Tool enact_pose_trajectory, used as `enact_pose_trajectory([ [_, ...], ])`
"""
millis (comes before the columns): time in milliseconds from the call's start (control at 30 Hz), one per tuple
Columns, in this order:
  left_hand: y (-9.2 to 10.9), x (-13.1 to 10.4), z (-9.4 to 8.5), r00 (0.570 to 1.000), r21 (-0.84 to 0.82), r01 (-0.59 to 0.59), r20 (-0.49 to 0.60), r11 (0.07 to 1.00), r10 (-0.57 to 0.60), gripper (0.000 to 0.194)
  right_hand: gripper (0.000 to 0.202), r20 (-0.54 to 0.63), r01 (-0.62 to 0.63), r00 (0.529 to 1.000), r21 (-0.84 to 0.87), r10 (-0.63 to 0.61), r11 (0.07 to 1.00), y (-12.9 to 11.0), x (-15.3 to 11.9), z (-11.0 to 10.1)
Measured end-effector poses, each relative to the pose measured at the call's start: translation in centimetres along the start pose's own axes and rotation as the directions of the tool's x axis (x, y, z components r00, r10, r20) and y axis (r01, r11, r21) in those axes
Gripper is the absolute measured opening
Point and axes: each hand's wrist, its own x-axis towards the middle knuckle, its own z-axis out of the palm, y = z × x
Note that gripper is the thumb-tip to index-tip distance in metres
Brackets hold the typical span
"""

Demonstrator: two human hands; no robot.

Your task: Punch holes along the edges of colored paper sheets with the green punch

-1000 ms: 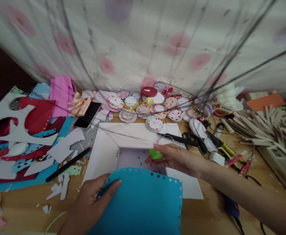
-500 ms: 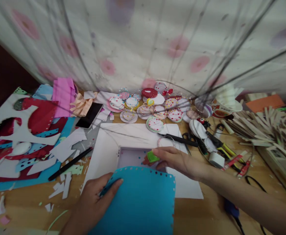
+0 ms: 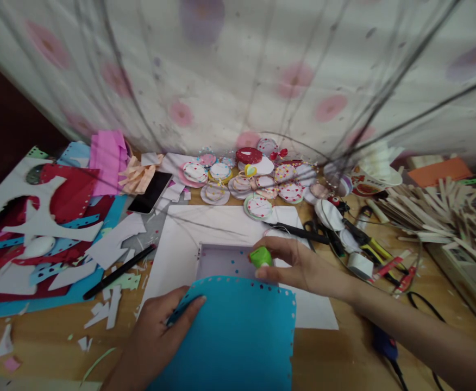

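Note:
My left hand (image 3: 156, 331) grips a blue craft sheet (image 3: 238, 336) at its left edge, thumb on top. Small punched holes run along the sheet's top and right edges. In my right hand (image 3: 299, 266) is a small green hole punch (image 3: 261, 257), held between thumb and fingers just above the sheet's top edge. Behind the sheet, a shallow white box (image 3: 217, 255) lies with a few blue dots in it. White paper (image 3: 189, 222) surrounds the box. The sheet hides the box's near part.
Coloured scraps (image 3: 75, 190) and a black pen (image 3: 119, 271) lie to the left, near a phone (image 3: 150, 193). Decorated paper discs (image 3: 258, 206) line the back. Scissors (image 3: 313, 231), pliers (image 3: 368, 244) and wooden sticks (image 3: 437, 212) are on the right. Dark cords cross the view.
My right hand has turned and lifted slightly, so the green punch shows more fully. My left hand and the blue sheet stay nearly in place.

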Motion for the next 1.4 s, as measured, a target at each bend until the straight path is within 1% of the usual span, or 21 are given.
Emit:
enact_pose_trajectory([
  [67, 0.2, -0.1, 0.0, 0.999, 0.023, -0.021, -0.036, 1.000, 0.021, 0.027, 0.023, 0.023, 0.067, 0.998, -0.198, -0.064, 0.978, -0.5, -0.2, -0.1],
  [167, 0.4, -0.2, 0.2, 0.997, 0.031, -0.055, -0.057, 0.998, 0.057, 0.024, 0.025, 0.116, 0.192, 0.981, -0.412, -0.158, 0.891, -0.9, -0.2, -0.1],
  [267, 0.4, -0.2, 0.5, 0.993, 0.034, -0.086, -0.081, 0.996, 0.089, 0.020, 0.026, 0.180, 0.271, 0.962, -0.520, -0.207, 0.810, -1.0, -0.1, 0.0],
  [400, 0.0, -0.3, 0.8, 0.984, 0.065, -0.117, -0.124, 0.991, 0.124, 0.020, 0.025, 0.223, 0.309, 0.951, -0.609, -0.216, 0.730, -0.9, 0.3, 0.2],
  [533, -0.2, -0.4, 0.9, 0.985, 0.086, -0.120, -0.117, 0.989, 0.129, 0.020, 0.027, 0.237, 0.339, 0.941, -0.660, -0.242, 0.671, -0.9, 0.4, 0.1],
  [633, 0.0, -0.3, 0.9, 0.983, 0.086, -0.120, -0.129, 0.989, 0.130, 0.020, 0.028, 0.233, 0.333, 0.943, -0.677, -0.238, 0.657, -1.1, 0.4, 0.1],
  [800, 0.2, -0.3, 1.1, 0.978, 0.093, -0.150, -0.136, 0.984, 0.162, 0.019, 0.027, 0.263, 0.317, 0.946, -0.625, -0.190, 0.714, -1.3, 0.3, 0.3],
  [1000, -0.1, -0.4, 1.1, 0.970, 0.128, -0.171, -0.154, 0.977, 0.190, 0.019, 0.027, 0.258, 0.315, 0.946, -0.572, -0.198, 0.758, -0.7, 0.5, 0.6],
  [1100, -0.1, -0.2, 1.1, 0.966, 0.140, -0.186, -0.153, 0.973, 0.207, 0.020, 0.026, 0.252, 0.336, 0.941, -0.597, -0.227, 0.728, -0.6, 0.5, 0.8],
  [1233, 0.1, -0.1, 1.2, 0.967, 0.147, -0.179, -0.157, 0.973, 0.201, 0.021, 0.026, 0.249, 0.336, 0.941, -0.633, -0.228, 0.697, -0.6, 0.5, 0.9],
  [1400, -0.3, -0.2, 1.3, 0.981, 0.133, -0.128, -0.131, 0.983, 0.146, 0.022, 0.025, 0.238, 0.324, 0.946, -0.670, -0.220, 0.668, -0.3, 0.4, 1.0],
])
